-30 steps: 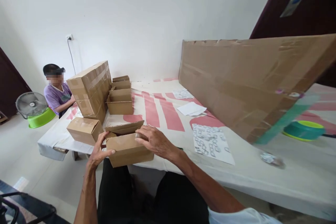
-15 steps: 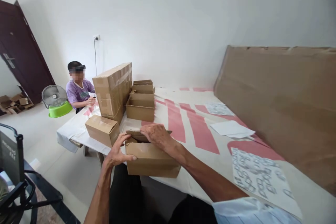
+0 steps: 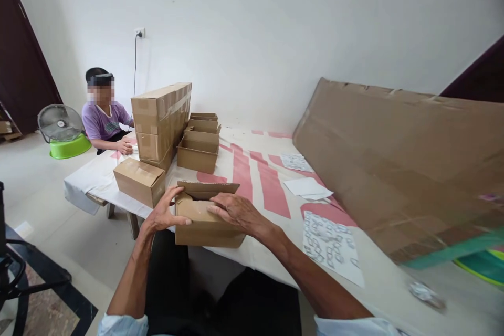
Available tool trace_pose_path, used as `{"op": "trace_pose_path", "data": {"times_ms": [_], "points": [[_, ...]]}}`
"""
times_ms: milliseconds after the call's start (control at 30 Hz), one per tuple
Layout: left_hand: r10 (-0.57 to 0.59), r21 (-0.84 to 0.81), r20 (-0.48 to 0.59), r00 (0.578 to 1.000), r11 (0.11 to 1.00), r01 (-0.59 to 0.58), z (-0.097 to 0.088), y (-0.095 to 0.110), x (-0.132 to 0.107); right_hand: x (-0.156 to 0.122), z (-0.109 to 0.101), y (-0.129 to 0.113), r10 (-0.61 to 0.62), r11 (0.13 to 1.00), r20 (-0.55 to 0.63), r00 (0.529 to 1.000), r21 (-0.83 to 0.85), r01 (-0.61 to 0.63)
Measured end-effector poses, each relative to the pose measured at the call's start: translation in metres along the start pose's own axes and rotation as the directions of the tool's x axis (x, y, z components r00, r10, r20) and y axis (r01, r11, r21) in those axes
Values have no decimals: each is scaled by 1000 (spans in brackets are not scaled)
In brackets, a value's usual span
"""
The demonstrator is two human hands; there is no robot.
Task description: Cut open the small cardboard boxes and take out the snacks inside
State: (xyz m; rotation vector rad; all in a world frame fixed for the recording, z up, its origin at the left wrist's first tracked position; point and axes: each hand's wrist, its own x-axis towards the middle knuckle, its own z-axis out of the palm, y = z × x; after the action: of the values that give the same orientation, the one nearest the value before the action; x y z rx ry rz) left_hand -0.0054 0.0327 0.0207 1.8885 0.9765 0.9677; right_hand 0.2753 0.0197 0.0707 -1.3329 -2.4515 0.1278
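In front of me, a small brown cardboard box (image 3: 210, 233) rests at the table's near edge. Its front top flap is folded over, while the back flap stands up and leaves a dark gap between them. My left hand (image 3: 167, 212) clasps the box's left end, thumb on the front side and fingertips at the rear corner. Over the right part of the top lies my right hand (image 3: 236, 210), its fingers bent and closed at the front flap's edge. The inside of the box is mostly hidden.
A closed carton (image 3: 139, 181) lies left of my hands, beside stacked taped cartons (image 3: 161, 121). Several open boxes (image 3: 197, 155) stand behind. Printed sheets (image 3: 331, 247) and a large cardboard panel (image 3: 394, 163) are on the right. A co-worker (image 3: 106, 121) sits at the far left.
My right hand has moved from the back flap to the front flap's edge, uncovering the upright back flap. My left hand keeps its hold. The view has swung right.
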Motion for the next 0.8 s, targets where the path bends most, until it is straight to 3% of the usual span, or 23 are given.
{"op": "trace_pose_path", "data": {"times_ms": [100,267,433,567,667,800], "points": [[-2,-25,27,1000,1000,3,-5,0,0,-9,-9,-1,2,996,-5,1000,88,-1],[-27,-100,6,1000,995,27,-11,-6,2,-38,-13,-10,-105,993,-198,975,29,113],[-65,14,67,996,998,64,-7,-6,2,-83,20,-24,-219,971,-349,911,-170,169],[-42,87,111,993,996,32,-4,0,1,-104,48,-29,-236,967,-457,857,-196,162],[-42,108,107,993,994,31,-5,2,1,-97,49,-24,-197,980,-460,866,-116,161],[-49,112,86,995,993,40,-9,1,1,-56,17,-14,76,996,-492,867,-1,-88]]}}
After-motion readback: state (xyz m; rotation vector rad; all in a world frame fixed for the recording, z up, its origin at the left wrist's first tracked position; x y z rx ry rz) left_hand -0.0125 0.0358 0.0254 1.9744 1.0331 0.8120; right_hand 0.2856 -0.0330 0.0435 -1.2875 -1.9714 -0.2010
